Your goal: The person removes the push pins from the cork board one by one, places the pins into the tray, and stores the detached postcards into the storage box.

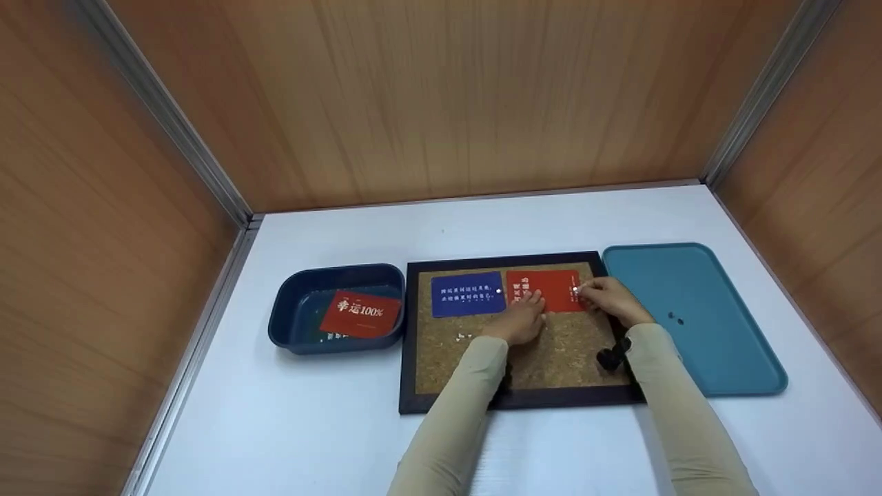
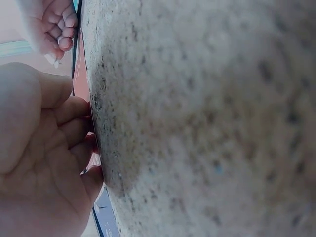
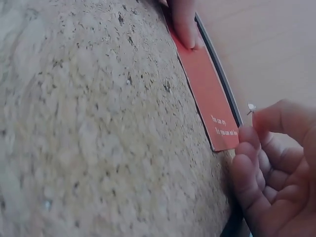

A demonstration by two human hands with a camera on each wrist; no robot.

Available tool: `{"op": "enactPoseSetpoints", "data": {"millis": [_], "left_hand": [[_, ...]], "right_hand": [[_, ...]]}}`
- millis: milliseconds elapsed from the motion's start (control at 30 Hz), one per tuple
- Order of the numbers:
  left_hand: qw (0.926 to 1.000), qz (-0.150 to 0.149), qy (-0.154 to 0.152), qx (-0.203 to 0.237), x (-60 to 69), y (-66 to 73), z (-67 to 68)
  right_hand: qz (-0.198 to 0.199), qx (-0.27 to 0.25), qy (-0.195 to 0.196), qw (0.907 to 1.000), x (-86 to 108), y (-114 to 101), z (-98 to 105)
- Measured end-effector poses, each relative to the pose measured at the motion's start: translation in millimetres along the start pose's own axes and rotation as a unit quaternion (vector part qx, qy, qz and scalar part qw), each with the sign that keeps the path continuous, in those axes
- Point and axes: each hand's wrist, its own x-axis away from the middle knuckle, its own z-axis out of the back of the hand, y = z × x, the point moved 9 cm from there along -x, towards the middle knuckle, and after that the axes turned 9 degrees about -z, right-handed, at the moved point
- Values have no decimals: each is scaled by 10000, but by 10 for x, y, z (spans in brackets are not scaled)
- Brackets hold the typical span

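A red card (image 1: 555,281) lies on a dark-framed corkboard (image 1: 565,358), near its top right. My left hand (image 1: 522,320) rests on the card, its fingertips pressing the left part; the left wrist view shows the palm and fingers (image 2: 81,148) from below. At the card's right edge my right hand (image 1: 612,300) pinches a small white push pin (image 3: 251,107) between thumb and fingers. Whether the pin's tip enters the card is unclear. Beside the red card, a blue card (image 1: 465,293) carries a white pin (image 1: 498,291) at its right edge.
Several small white pieces (image 1: 465,337) lie on the cork, left of my left hand. A dark blue bin (image 1: 344,346) on the left holds a red card (image 1: 362,313) over other cards. To the right, a teal tray (image 1: 716,331) bears small dark spots (image 1: 675,318).
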Motion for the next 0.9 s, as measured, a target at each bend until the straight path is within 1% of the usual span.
{"op": "enactPoseSetpoints", "data": {"millis": [67, 233, 333, 433, 667, 767, 900], "left_hand": [[10000, -5, 7, 1, -6, -5, -5], [9998, 21, 12, 172, -8, -13, -17], [9998, 3, 39, 209, -5, -8, -5], [9998, -43, 60, 180, -2, -1, 12], [9999, -81, 87, 91, -6, 4, 18], [9999, -48, 46, 119, -4, -2, 13], [9999, -53, 7, 124, 5, -2, 10]], "right_hand": [[-53, -106, -29, 9999, 3, 20, 7], [-207, -196, -54, 9996, 18, 83, 39], [-173, -240, -140, 9995, 44, 100, 63], [-41, -250, -235, 9994, 91, 91, 96], [159, -115, -162, 9997, 211, 46, 224], [182, -69, -145, 9997, 256, 32, 291], [52, -1, -94, 9999, 315, 54, 389]]}}
